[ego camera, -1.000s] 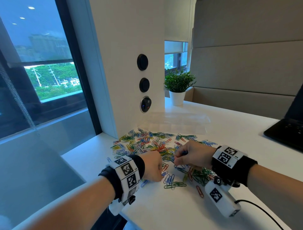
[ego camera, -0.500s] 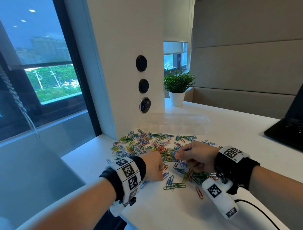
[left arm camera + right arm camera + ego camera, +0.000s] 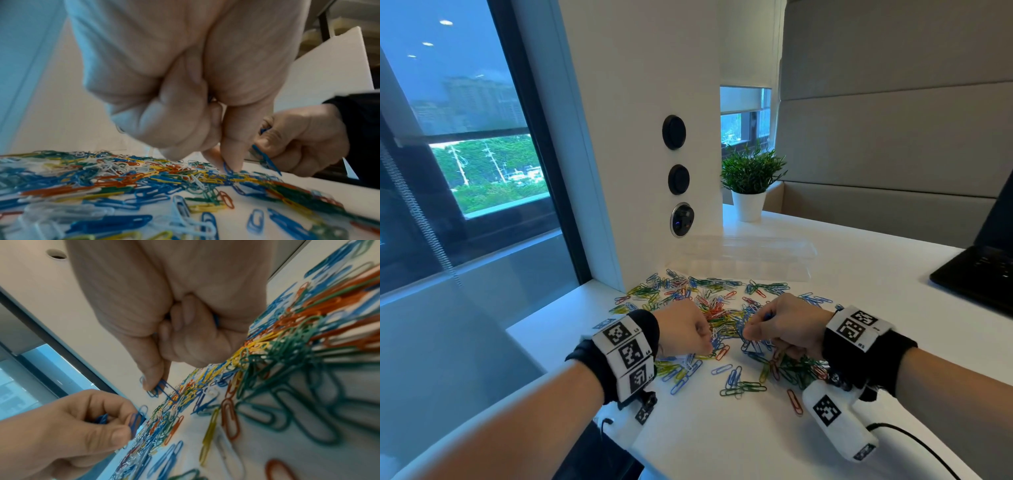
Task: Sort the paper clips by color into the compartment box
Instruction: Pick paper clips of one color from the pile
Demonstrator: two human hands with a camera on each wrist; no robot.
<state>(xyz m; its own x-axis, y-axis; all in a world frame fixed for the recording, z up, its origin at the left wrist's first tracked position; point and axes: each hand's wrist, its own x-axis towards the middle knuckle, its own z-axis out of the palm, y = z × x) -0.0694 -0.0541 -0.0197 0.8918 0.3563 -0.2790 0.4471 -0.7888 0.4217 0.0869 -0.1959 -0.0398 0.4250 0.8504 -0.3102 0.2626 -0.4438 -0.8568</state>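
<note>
Your 2 hands hover low over a scattered pile of coloured paper clips point(image 3: 709, 308) on the white table point(image 3: 722, 438). Your left hand point(image 3: 685, 334) is curled, thumb and forefinger pinching a blue clip point(image 3: 135, 420), with more blue clips tucked in the palm. Your right hand point(image 3: 784, 323) is also curled, pinching blue clips point(image 3: 162, 387) at the pile's top. The clear compartment box point(image 3: 743, 257) sits beyond the pile, near a small potted plant point(image 3: 751, 181).

compartment box point(image 3: 743, 260) contents unreadable (clear plastic); laptop point(image 3: 979, 270) cut off.
</note>
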